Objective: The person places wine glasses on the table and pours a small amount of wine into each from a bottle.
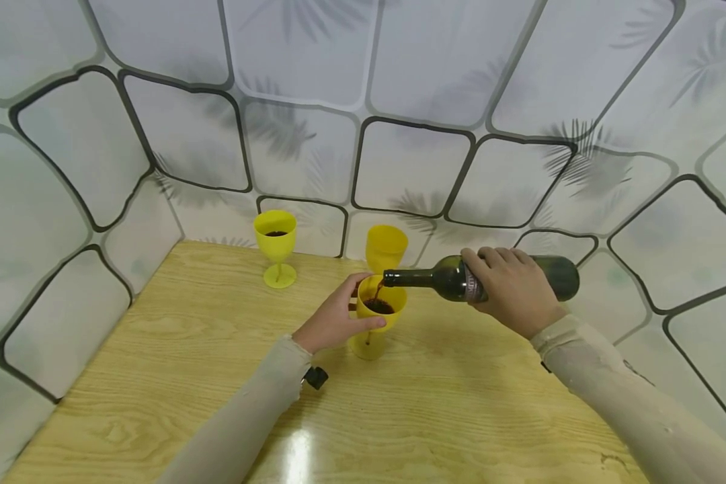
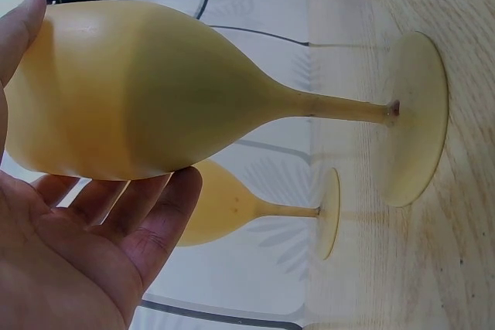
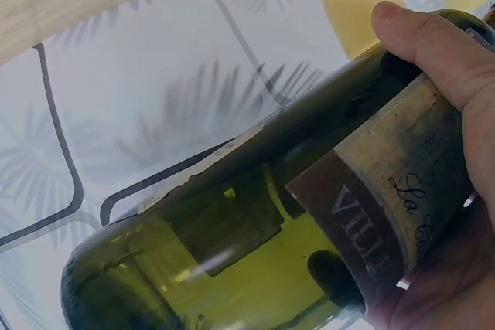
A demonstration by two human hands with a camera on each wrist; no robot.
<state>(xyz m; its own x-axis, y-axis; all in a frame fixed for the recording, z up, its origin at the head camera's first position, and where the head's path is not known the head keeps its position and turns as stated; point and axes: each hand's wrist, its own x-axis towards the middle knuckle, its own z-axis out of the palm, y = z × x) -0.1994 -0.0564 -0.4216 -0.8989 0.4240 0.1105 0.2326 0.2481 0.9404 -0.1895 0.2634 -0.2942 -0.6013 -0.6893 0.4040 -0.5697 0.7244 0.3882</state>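
Note:
My right hand (image 1: 511, 286) grips a dark green wine bottle (image 1: 559, 277) by its body and holds it nearly level, neck to the left. A thin dark red stream runs from its mouth into a yellow goblet (image 1: 393, 301), where dark liquid pools. Around that goblet's bowl curl the thumb and fingers of my left hand (image 1: 341, 316); its foot stands on the table, as the left wrist view shows. In the right wrist view, a torn, worn label (image 3: 402, 183) covers part of the bottle (image 3: 209, 260) beside my thumb.
A second yellow goblet (image 1: 275, 245) with dark liquid in it stands at the back left of the wooden table (image 1: 175, 376). Another yellow goblet (image 1: 386, 245) stands just behind the held one, partly hidden. Patterned walls (image 1: 302, 154) close off the back and sides.

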